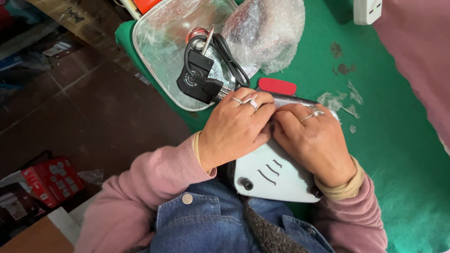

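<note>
The green table cover (398, 154) is the landmark, filling the right and upper part of the view. On its upper left part sits a clear plastic tray (159, 51), holding a coiled black power cord (206, 70) with its plug; a wad of bubble wrap (267, 33) lies against the tray's right edge.

At the cover's near edge, against the person's denim front, rests a light grey appliance (272, 175). Its underside faces up, showing 3 curved vent slots and 1 dark round foot. Its long axis runs from the person's body up and away toward the cover's middle, where a red part (277, 86) sticks out at the far end.

The left hand (234, 129) lies curled over the appliance's upper left edge, and the right hand (311, 140) presses on it just beside, both gripping the casing with fingers bent and touching each other.

Small scraps of clear film (340, 100) lie on the cover to the right of the hands.
</note>
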